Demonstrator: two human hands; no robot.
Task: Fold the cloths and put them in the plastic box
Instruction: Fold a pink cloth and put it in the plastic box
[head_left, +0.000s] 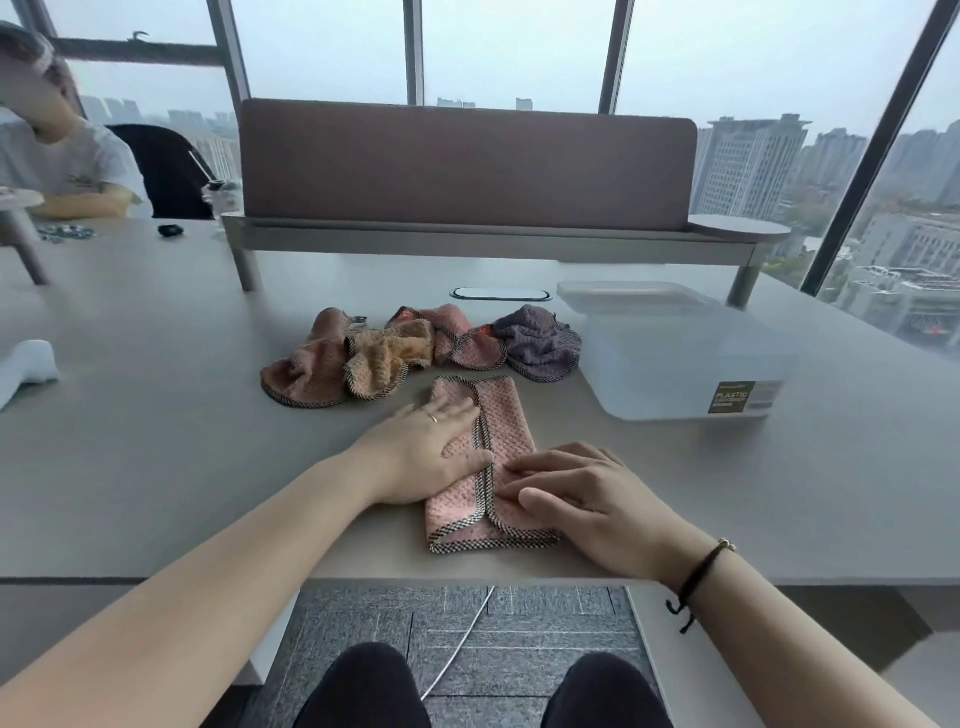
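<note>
Pink cloth lies folded lengthwise, pointing away, flat left hand and right hand pressing, neither grip closed.

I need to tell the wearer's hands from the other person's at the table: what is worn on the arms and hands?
Both forearms are bare, with no sleeves in view. The left hand has a thin ring on one finger. The right hand has no ring that shows; its wrist carries a dark braided cord bracelet with a small bead and a loose knotted tail.
</note>
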